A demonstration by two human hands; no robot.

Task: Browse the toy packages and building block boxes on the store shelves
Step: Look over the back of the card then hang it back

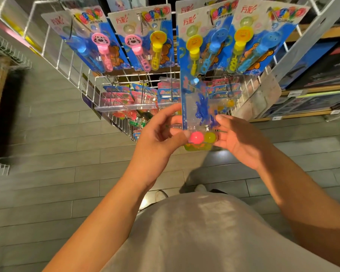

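Before a white wire rack [71, 61] hung with blister cards of bubble wands [145, 40], a long clear toy package [199, 112] hangs upright between both hands. Left hand [159, 134] curls loosely, thumb and fingers pinching its lower left edge beside a pink ball [196, 137]. Right hand [241, 140] pinches the right edge near a yellow ball [210, 137].

Red "万彩" tops each hanging bubble wand card [201, 36]; smaller print unreadable.
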